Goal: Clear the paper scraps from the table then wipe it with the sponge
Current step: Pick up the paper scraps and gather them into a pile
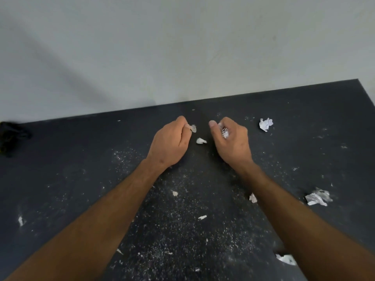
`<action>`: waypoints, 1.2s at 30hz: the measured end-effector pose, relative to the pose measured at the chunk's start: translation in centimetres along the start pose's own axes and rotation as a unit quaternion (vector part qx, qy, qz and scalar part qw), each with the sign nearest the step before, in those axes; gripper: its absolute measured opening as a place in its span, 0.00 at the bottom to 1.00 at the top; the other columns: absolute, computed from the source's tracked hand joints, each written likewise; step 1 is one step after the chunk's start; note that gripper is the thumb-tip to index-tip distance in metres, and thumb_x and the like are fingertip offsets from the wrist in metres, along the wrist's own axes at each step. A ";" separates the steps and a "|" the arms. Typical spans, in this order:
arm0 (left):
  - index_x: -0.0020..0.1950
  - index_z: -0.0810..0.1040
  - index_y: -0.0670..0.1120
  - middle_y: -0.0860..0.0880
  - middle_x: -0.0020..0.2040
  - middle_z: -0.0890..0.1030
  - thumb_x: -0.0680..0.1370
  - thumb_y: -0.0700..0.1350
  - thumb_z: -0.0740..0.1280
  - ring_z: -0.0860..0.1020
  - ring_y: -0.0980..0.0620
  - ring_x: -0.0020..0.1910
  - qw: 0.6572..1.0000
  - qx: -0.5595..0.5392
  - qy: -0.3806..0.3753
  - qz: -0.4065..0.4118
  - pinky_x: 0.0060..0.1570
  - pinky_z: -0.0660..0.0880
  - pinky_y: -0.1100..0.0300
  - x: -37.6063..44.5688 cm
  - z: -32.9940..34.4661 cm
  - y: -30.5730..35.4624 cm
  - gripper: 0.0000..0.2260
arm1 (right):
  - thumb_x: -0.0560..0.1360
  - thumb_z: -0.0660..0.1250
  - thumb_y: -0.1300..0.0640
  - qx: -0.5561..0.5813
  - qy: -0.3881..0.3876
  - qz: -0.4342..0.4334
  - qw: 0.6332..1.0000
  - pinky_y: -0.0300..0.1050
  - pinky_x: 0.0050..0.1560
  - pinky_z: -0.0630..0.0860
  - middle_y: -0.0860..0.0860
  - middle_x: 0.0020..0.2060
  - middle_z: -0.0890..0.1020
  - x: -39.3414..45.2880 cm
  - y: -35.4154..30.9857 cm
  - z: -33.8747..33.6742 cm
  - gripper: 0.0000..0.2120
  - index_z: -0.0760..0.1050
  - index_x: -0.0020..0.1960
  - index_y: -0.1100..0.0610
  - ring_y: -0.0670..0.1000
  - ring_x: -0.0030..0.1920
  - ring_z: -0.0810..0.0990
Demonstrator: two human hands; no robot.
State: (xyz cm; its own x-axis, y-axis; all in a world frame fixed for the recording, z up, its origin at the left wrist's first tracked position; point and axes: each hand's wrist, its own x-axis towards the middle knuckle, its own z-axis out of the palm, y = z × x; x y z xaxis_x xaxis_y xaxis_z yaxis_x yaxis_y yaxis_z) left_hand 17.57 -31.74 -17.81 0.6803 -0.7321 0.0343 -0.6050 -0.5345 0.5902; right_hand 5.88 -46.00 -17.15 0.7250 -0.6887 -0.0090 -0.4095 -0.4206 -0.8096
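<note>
A dark bundle (10, 136) is lying at the far left edge of the black table (60, 169), where the tabletop is meeting the pale wall (142, 47); what the bundle is cannot be told. The left stretch of the table is lying mostly open, with only a small white scrap (20, 221) near the left edge and fine white specks scattered across the surface.

Moving toward the centre, 2 bare forearms are reaching in from the near edge. The left hand (169, 141) is curling closed, its fingertips pinching a small pale scrap (193, 128) just above the surface. Between the 2 hands, a loose scrap (201, 141) is lying on the table, apart from both. The right hand (231, 138) is cupping closed around a crumpled wad of paper (224, 132), thumb pointing up.

Below the hands, tiny torn bits (202, 217) are dotting the middle of the table amid dense white dust.

To the right, a crumpled ball (265, 124) is sitting near the far edge, well apart from the right hand. A larger crumpled piece (317, 197) is lying just beside the right forearm, and another scrap (286, 259) is resting near the bottom right. The far right corner is lying open, the table edge slanting away there.
</note>
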 end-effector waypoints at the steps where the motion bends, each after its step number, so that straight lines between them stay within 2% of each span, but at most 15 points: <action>1: 0.43 0.69 0.47 0.53 0.32 0.71 0.86 0.48 0.54 0.70 0.54 0.31 1.000 -0.008 -0.009 -0.002 0.33 0.62 0.58 -0.5 0.3 0.6 0.13 | 0.81 0.65 0.47 -0.013 -0.008 0.011 1.000 0.43 0.29 0.69 0.52 0.31 0.78 -0.4 0.1 -1.3 0.17 0.72 0.39 0.58 0.43 0.28 0.70; 3: 0.39 0.67 0.47 0.53 0.30 0.71 0.86 0.48 0.56 0.70 0.54 0.29 0.999 -0.043 -0.026 -0.001 0.31 0.63 0.58 -1.7 1.0 1.9 0.16 | 0.81 0.64 0.47 -0.045 -0.045 0.039 0.997 0.42 0.32 0.70 0.50 0.34 0.77 -1.6 0.8 -4.1 0.15 0.71 0.43 0.57 0.44 0.31 0.71; 5: 0.35 0.66 0.44 0.50 0.28 0.72 0.85 0.49 0.60 0.74 0.54 0.29 0.994 -0.102 -0.039 0.003 0.29 0.69 0.51 -2.9 2.0 3.0 0.19 | 0.82 0.63 0.49 -0.075 -0.086 0.057 0.992 0.45 0.35 0.71 0.51 0.37 0.76 -3.4 2.0 -7.0 0.11 0.68 0.47 0.56 0.47 0.34 0.72; 7: 0.33 0.61 0.43 0.49 0.27 0.67 0.83 0.48 0.63 0.68 0.53 0.27 0.988 -0.146 -0.050 -0.003 0.29 0.69 0.46 -4.1 2.9 4.3 0.21 | 0.82 0.61 0.53 -0.090 -0.108 0.051 0.989 0.51 0.36 0.71 0.54 0.38 0.76 -5.4 3.4 -9.6 0.07 0.66 0.49 0.54 0.52 0.35 0.73; 10: 0.34 0.58 0.48 0.51 0.29 0.62 0.82 0.43 0.65 0.59 0.55 0.28 0.979 -0.186 -0.083 -0.016 0.29 0.62 0.50 -5.5 4.2 6.3 0.21 | 0.82 0.60 0.54 -0.112 -0.134 0.033 0.984 0.60 0.36 0.74 0.58 0.36 0.78 -8.6 5.3 -12.4 0.06 0.64 0.48 0.51 0.59 0.36 0.76; 12: 0.35 0.58 0.48 0.53 0.29 0.62 0.81 0.42 0.66 0.58 0.55 0.28 0.974 -0.196 -0.108 -0.025 0.30 0.60 0.55 -6.2 4.8 7.1 0.20 | 0.83 0.60 0.52 -0.109 -0.147 0.022 0.983 0.56 0.35 0.74 0.53 0.36 0.77 -10.9 5.9 -13.2 0.06 0.64 0.48 0.50 0.54 0.35 0.75; 15: 0.38 0.60 0.49 0.49 0.30 0.69 0.82 0.43 0.65 0.65 0.52 0.27 0.972 -0.196 -0.127 -0.042 0.29 0.64 0.54 -7.0 5.5 7.5 0.18 | 0.83 0.61 0.48 -0.113 -0.157 -0.002 0.981 0.44 0.36 0.71 0.46 0.43 0.73 -13.5 6.1 -12.5 0.09 0.65 0.48 0.51 0.46 0.37 0.73; 16: 0.39 0.61 0.49 0.47 0.32 0.75 0.82 0.43 0.65 0.71 0.50 0.29 0.971 -0.198 -0.128 -0.045 0.31 0.67 0.53 -7.2 5.6 7.5 0.16 | 0.82 0.61 0.47 -0.133 -0.168 -0.011 0.977 0.43 0.36 0.72 0.46 0.47 0.71 -14.0 6.2 -11.8 0.10 0.64 0.49 0.52 0.47 0.38 0.74; 18: 0.40 0.62 0.49 0.48 0.40 0.83 0.83 0.42 0.64 0.78 0.56 0.35 0.968 -0.206 -0.131 -0.049 0.34 0.72 0.59 -7.6 5.5 7.4 0.15 | 0.83 0.60 0.47 -0.195 -0.175 -0.050 0.964 0.45 0.35 0.73 0.48 0.53 0.68 -14.8 6.6 -10.1 0.11 0.63 0.50 0.53 0.50 0.39 0.74; 20: 0.41 0.63 0.50 0.51 0.43 0.85 0.84 0.43 0.63 0.78 0.60 0.38 0.969 -0.207 -0.129 -0.046 0.37 0.73 0.62 -8.0 5.2 7.1 0.14 | 0.84 0.58 0.52 -0.226 -0.155 -0.064 0.960 0.46 0.33 0.69 0.50 0.50 0.68 -14.9 6.8 -9.0 0.08 0.63 0.49 0.54 0.50 0.37 0.70; 23: 0.47 0.65 0.48 0.52 0.42 0.83 0.85 0.44 0.61 0.73 0.60 0.33 0.971 -0.195 -0.132 -0.043 0.34 0.70 0.64 -8.3 4.4 6.4 0.08 | 0.83 0.57 0.57 -0.188 -0.141 -0.040 0.971 0.49 0.35 0.67 0.50 0.44 0.70 -14.4 6.4 -8.9 0.06 0.62 0.48 0.55 0.51 0.35 0.69; 26: 0.57 0.63 0.48 0.48 0.40 0.78 0.86 0.44 0.58 0.72 0.57 0.34 0.976 -0.183 -0.109 -0.030 0.36 0.69 0.61 -8.1 3.4 5.4 0.04 | 0.83 0.56 0.59 -0.147 -0.120 -0.022 0.982 0.53 0.35 0.71 0.51 0.41 0.74 -13.8 5.7 -9.3 0.04 0.62 0.49 0.54 0.56 0.34 0.74; 30: 0.62 0.69 0.53 0.40 0.40 0.76 0.86 0.47 0.57 0.74 0.42 0.36 0.983 -0.170 -0.054 -0.052 0.38 0.72 0.44 -7.2 2.3 4.0 0.06 | 0.84 0.55 0.56 -0.130 -0.098 -0.041 0.986 0.53 0.36 0.74 0.49 0.40 0.76 -13.2 5.3 -9.0 0.02 0.63 0.53 0.51 0.53 0.35 0.75; 33: 0.57 0.76 0.50 0.49 0.33 0.71 0.87 0.48 0.57 0.68 0.50 0.31 0.975 -0.208 -0.005 -0.073 0.33 0.69 0.46 -6.7 1.5 3.5 0.09 | 0.84 0.55 0.55 -0.104 -0.107 -0.057 0.987 0.53 0.44 0.78 0.50 0.51 0.82 -13.4 5.5 -9.0 0.08 0.68 0.62 0.52 0.53 0.44 0.81; 36: 0.53 0.78 0.47 0.54 0.31 0.70 0.86 0.46 0.57 0.68 0.54 0.31 0.967 -0.240 0.017 -0.085 0.32 0.67 0.52 -6.6 1.0 3.0 0.11 | 0.85 0.56 0.52 -0.100 -0.110 -0.084 0.985 0.54 0.44 0.79 0.47 0.51 0.81 -14.7 5.8 -9.5 0.10 0.74 0.59 0.52 0.51 0.45 0.81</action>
State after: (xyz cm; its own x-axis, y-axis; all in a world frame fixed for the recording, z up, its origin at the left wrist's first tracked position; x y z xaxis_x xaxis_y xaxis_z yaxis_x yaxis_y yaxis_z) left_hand 10.79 -28.95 -17.08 0.7716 -0.6318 -0.0741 -0.2268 -0.3821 0.8958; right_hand -12.44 -43.92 -16.14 0.8850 -0.4646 -0.0298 -0.3589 -0.6402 -0.6792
